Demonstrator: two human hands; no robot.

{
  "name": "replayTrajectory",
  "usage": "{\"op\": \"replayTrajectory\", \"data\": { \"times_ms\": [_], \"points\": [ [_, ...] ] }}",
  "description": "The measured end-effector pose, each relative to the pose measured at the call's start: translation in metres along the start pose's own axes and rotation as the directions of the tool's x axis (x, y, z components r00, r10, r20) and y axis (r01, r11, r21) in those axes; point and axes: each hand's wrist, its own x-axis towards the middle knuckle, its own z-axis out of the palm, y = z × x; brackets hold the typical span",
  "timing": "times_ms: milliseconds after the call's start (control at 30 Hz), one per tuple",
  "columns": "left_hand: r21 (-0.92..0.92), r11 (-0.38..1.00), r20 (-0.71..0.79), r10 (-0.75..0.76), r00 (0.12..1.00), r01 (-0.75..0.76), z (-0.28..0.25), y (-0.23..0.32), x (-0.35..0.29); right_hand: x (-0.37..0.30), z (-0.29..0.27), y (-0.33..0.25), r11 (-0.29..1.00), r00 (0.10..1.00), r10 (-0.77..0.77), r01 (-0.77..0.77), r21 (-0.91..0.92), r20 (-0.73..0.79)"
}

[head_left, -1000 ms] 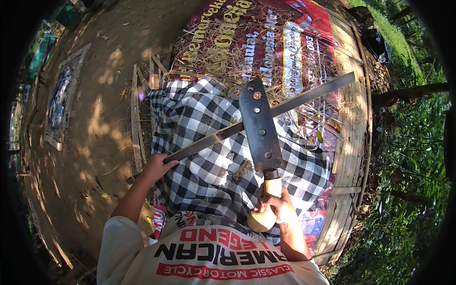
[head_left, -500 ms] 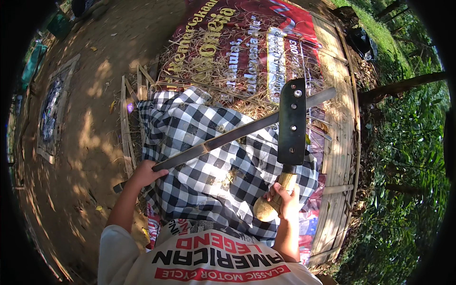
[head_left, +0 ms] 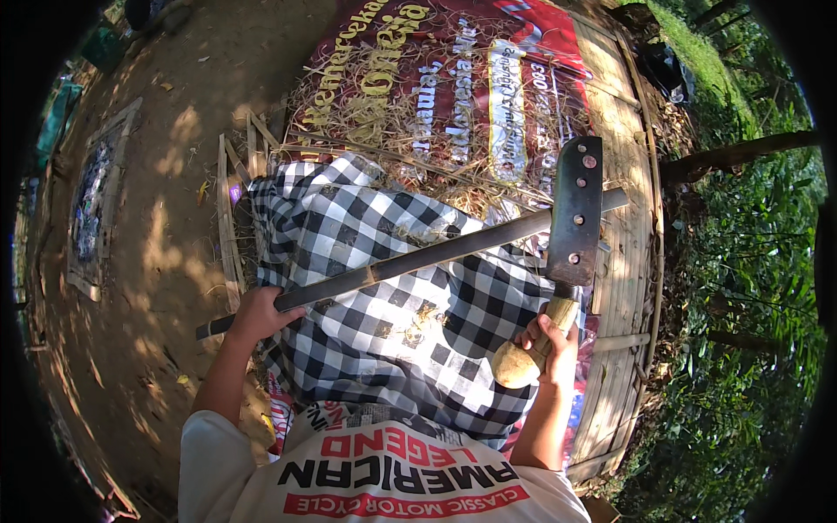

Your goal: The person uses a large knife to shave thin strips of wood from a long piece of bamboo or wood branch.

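Observation:
My left hand is closed around the near end of a long dark bamboo strip, which slants up and away to the right across my lap. In my right hand is a machete with a broad dark blade with several round holes or studs. My fingers wrap its pale wooden handle, which ends in a bulbous knob. The blade points away from me and overlaps the strip near its far end; whether they touch, I cannot tell. A black-and-white checked cloth covers my lap, with some shavings on it.
Ahead lies a red printed banner strewn with thin bamboo shavings. A bamboo-slat platform runs along the right, with green plants beyond it. Loose bamboo pieces lie to the left by bare ground, where a framed panel rests.
The machete and my right hand have moved right and slightly away from me. The bamboo strip has swung a little flatter, its far end lower and further right.

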Motion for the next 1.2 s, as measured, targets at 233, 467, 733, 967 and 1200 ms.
{"op": "replayTrajectory", "data": {
  "times_ms": [233, 467, 733, 967, 1200],
  "points": [
    [-0.121, 0.993, 0.113, 0.006, 0.994, 0.008, 0.016, -0.026, 0.01, 0.014, -0.038, -0.046, 0.945, 0.983, -0.182, 0.167, -0.282, -0.026],
    [-0.137, 0.986, 0.221, -0.061, 0.973, 0.093, 0.02, -0.034, 0.014, 0.007, -0.032, -0.012, 0.993, 0.994, 0.044, -0.055, -0.101, -0.105],
    [-0.032, 0.997, 0.007, 0.074, 0.997, -0.073, 0.023, -0.033, 0.015, -0.033, -0.004, 0.017, 0.929, 0.957, 0.18, -0.089, -0.36, 0.227],
    [-0.108, 0.99, 0.169, -0.069, 0.983, 0.088, 0.024, -0.029, 0.013, 0.0, -0.007, -0.024, 0.945, 0.979, 0.071, -0.005, -0.326, 0.19],
    [-0.077, 0.991, 0.191, -0.089, 0.977, 0.105, 0.027, -0.038, 0.014, -0.011, 0.0, 0.0, 0.983, 1.0, 0.016, -0.015, -0.182, 0.006]
  ]
}}
